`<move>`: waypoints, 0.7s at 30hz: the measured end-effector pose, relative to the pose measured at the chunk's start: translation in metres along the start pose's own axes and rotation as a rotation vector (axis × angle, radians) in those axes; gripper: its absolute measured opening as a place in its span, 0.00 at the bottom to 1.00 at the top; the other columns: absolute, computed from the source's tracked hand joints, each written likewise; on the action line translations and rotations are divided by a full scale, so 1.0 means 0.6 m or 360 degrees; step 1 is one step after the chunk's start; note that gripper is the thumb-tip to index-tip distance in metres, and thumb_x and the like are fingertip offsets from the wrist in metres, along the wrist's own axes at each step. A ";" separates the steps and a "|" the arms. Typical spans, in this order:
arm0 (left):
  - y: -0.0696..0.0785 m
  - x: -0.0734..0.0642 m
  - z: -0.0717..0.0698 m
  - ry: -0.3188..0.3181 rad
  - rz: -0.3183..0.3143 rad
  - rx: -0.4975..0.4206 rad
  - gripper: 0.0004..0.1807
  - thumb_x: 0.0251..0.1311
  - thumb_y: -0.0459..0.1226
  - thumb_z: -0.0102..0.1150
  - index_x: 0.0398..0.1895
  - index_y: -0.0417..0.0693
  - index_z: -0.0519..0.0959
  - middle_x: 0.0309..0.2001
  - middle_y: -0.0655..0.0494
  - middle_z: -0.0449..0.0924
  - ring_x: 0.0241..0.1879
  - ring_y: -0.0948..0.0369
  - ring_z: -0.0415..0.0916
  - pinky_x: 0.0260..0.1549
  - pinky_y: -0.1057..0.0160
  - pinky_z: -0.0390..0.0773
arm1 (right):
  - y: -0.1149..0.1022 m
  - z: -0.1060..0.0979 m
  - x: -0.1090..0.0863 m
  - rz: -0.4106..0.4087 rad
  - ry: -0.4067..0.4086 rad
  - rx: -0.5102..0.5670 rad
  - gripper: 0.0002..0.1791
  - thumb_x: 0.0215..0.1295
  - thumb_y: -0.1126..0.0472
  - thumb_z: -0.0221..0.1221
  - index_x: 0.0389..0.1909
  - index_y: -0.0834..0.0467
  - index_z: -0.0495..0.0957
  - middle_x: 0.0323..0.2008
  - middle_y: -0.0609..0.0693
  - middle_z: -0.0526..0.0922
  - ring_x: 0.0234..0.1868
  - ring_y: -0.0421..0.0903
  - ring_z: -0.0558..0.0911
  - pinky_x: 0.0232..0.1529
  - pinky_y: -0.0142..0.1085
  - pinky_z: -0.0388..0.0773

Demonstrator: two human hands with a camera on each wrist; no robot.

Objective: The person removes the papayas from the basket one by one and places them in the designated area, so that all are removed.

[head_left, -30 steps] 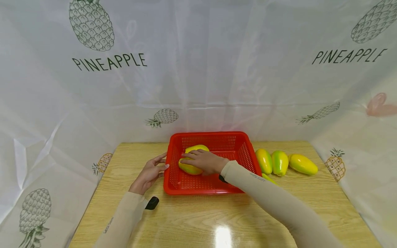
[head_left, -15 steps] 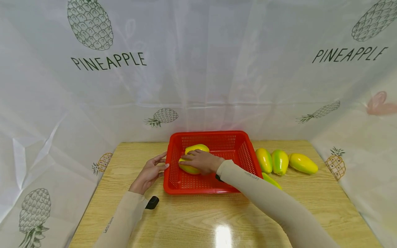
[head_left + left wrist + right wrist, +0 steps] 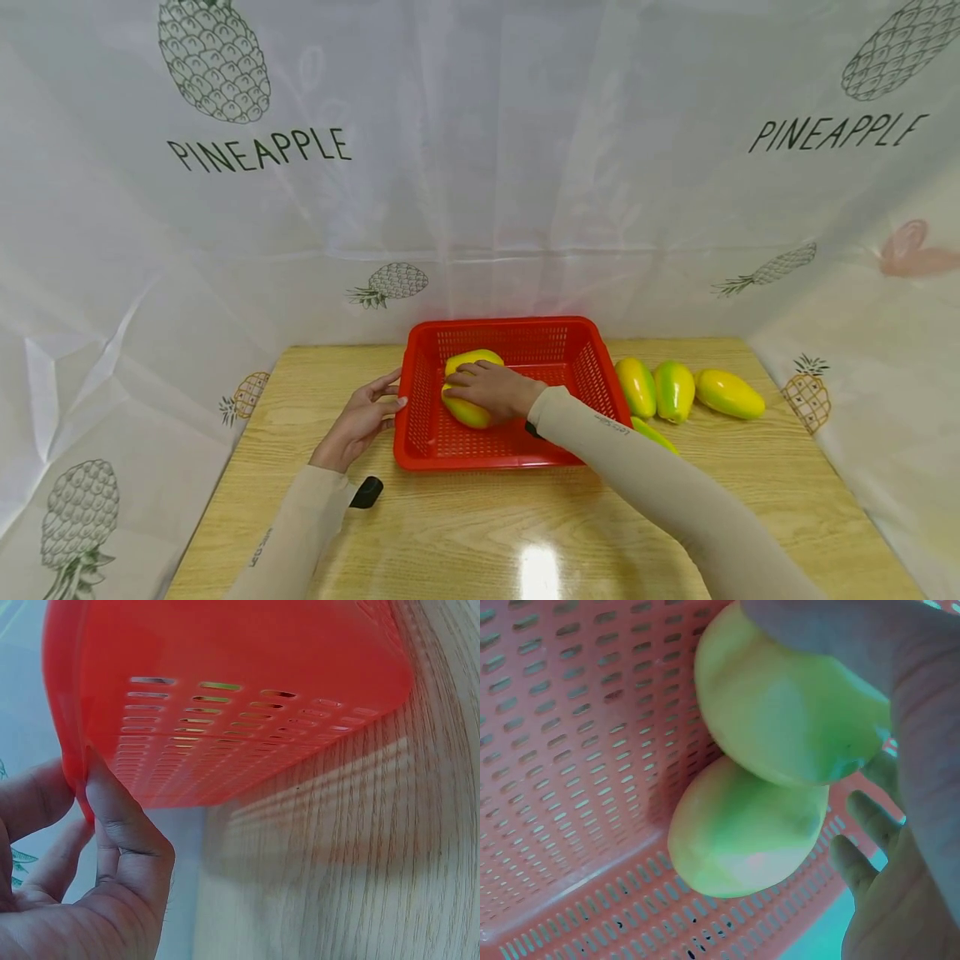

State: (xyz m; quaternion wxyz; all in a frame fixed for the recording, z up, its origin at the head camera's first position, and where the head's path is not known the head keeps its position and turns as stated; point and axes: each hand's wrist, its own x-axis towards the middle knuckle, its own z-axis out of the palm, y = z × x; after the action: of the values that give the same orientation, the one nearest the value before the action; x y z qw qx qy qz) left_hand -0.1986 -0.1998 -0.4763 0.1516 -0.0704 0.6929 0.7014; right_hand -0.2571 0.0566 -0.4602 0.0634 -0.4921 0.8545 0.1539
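A red slotted basket (image 3: 487,458) stands on the wooden table (image 3: 465,525). Inside it lie two yellow-green fruits. My right hand (image 3: 491,390) grips the nearer fruit (image 3: 467,412); in the right wrist view this fruit (image 3: 787,712) rests against the other fruit (image 3: 742,836) by the basket wall (image 3: 570,750). The second fruit (image 3: 468,360) lies behind my fingers. My left hand (image 3: 360,417) touches the basket's left rim with straight fingers; the left wrist view shows its thumb (image 3: 112,817) against the outer wall (image 3: 225,675).
Several more yellow-green fruits (image 3: 673,390) lie on the table right of the basket, one (image 3: 654,433) partly hidden by my right sleeve. A white pineapple-print sheet (image 3: 480,167) closes in the back and both sides. A black wrist device (image 3: 367,492) sits on my left sleeve.
My right hand has turned the gripped fruit and shifted it slightly right inside the basket. The left hand stays at the rim.
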 end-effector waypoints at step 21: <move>0.000 -0.005 0.003 0.0008 -0.0005 0.0019 0.36 0.76 0.26 0.55 0.84 0.47 0.60 0.65 0.42 0.65 0.41 0.62 0.76 0.36 0.66 0.80 | 0.005 0.010 -0.019 -0.0004 -0.0059 -0.0060 0.54 0.62 0.38 0.73 0.84 0.48 0.59 0.83 0.47 0.58 0.83 0.50 0.58 0.80 0.47 0.58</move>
State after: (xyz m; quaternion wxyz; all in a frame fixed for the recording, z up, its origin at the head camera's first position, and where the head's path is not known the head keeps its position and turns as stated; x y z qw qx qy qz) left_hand -0.1958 -0.1982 -0.4754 0.1513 -0.0722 0.6974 0.6968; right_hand -0.2542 0.0696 -0.4625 0.0701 -0.4913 0.8496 0.1788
